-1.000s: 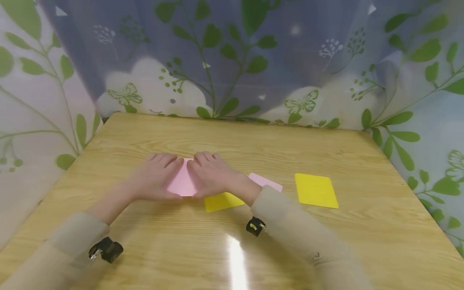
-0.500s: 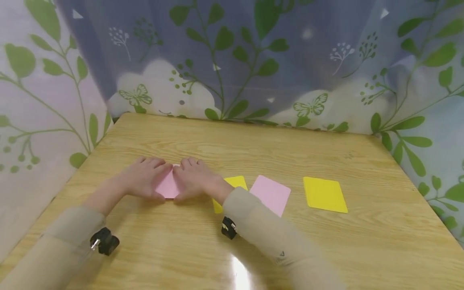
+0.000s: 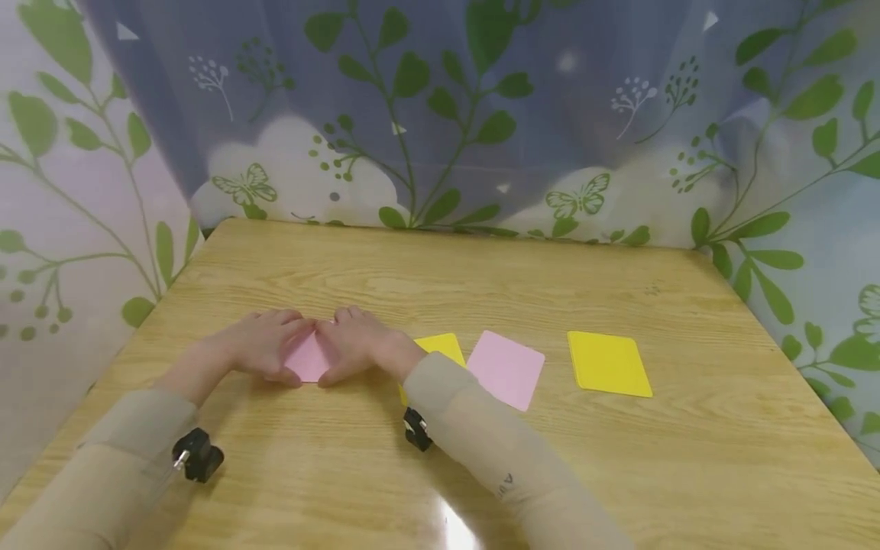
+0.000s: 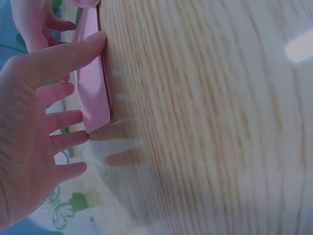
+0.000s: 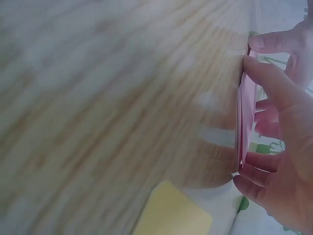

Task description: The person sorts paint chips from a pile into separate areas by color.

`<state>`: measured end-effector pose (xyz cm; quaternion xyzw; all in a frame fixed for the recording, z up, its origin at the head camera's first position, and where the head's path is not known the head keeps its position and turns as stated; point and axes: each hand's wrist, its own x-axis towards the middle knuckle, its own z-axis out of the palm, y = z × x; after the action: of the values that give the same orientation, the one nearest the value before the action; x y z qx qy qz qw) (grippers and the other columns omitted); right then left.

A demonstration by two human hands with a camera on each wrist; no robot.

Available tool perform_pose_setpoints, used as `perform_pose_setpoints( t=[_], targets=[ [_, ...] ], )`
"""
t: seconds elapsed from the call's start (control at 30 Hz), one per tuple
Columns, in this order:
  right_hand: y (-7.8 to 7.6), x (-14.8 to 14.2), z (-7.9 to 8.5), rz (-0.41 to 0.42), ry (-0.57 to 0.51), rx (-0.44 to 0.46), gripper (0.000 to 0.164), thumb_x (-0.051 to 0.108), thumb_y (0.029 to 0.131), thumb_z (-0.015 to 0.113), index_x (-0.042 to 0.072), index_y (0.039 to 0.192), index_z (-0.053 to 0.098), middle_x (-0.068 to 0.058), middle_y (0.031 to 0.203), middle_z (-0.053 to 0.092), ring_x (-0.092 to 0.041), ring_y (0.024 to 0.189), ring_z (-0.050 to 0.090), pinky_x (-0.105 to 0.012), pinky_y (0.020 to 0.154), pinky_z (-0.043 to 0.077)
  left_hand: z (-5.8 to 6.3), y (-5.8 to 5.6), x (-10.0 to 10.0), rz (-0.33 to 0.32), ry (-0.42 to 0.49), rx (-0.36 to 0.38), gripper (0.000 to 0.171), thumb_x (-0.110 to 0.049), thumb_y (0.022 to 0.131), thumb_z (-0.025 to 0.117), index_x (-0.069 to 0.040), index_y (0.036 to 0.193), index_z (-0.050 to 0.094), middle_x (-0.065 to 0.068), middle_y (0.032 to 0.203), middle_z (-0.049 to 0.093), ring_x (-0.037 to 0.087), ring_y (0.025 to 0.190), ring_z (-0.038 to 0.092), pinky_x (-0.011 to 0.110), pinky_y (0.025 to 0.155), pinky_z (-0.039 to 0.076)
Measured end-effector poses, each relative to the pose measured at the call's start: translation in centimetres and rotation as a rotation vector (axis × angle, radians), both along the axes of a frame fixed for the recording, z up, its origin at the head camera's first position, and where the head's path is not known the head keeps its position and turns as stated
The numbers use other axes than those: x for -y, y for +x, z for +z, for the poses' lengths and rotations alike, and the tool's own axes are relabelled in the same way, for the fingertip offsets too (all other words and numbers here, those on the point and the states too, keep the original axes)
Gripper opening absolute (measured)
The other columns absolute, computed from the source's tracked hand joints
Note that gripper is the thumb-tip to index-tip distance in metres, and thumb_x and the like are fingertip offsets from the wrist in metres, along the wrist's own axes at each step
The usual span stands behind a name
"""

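Observation:
In the head view, both hands hold a small stack of square pink cards (image 3: 309, 360) on the wooden table, left of the other cards. My left hand (image 3: 264, 345) grips its left side, and my right hand (image 3: 360, 345) its right side. The left wrist view shows the left thumb on the near edge of the pink cards (image 4: 93, 95), with the other fingers spread behind. Seen from the right wrist, the right thumb touches the near edge of the pink cards (image 5: 248, 103) and the fingertips lie at the far side. Thin layers show along that edge.
Beside the right wrist lies a yellow card (image 3: 442, 347), partly hidden by the sleeve. Right of it are a tilted pink card (image 3: 506, 370) and another yellow card (image 3: 609, 364). A patterned curtain (image 3: 440, 114) borders the table (image 3: 481, 267) at the back and sides.
Both hands have slid left across the table with the pink cards. The right forearm has moved left too, uncovering the other pink card. The head view has shifted slightly.

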<state>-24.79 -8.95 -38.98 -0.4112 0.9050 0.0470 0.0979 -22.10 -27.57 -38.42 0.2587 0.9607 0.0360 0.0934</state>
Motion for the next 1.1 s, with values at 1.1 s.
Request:
perform_pose_setpoints(
  t=[1.1],
  targets=[
    [3.4,-25.0,2.1,-0.200,-0.018,-0.162,0.096,0.062,0.070,0.067,-0.002,0.136,0.039,-0.017,0.136,0.042,-0.034,0.125,0.037,-0.051,0.097,0.036,1.1,-1.3,-19.6,-0.378,-0.035,-0.208,0.086,-0.058,0.079,0.062,-0.003,0.140,0.037,0.013,0.141,0.041,0.029,0.130,0.035,0.049,0.107,0.022]
  ],
)
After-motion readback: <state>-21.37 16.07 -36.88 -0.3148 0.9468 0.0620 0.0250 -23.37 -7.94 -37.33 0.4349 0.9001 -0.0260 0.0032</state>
